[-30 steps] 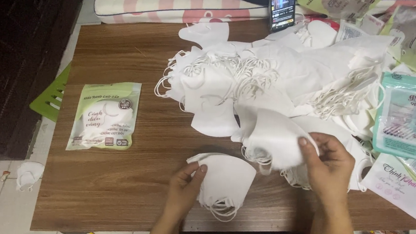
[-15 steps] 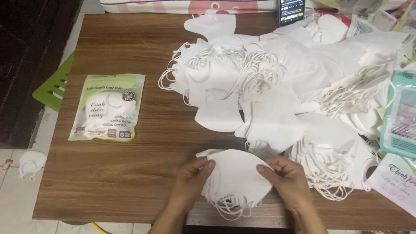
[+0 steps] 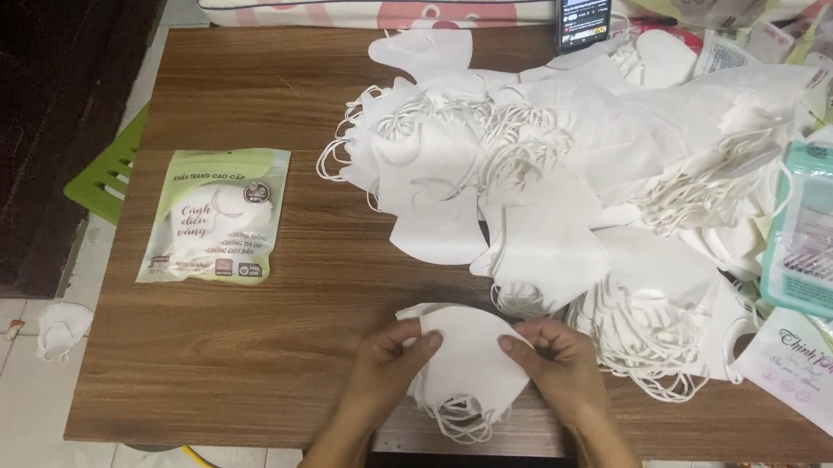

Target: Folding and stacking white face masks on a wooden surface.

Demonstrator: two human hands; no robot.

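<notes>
My left hand and right hand both on small stack of white masks at table's near edge, about mid-length. Fingers of each hand pressed together, thumbs on top, pinching stack sides. Stack long axis runs toward me; ear loops point at near edge, rounded end toward big mask pile. Green sealed pouch, mask inside, near left edge.

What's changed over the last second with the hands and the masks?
The right hand brought a white mask from the big pile down onto the small stack at the table's near edge. Both hands now grip that stack, the left hand as before. The green packet stayed put.
</notes>
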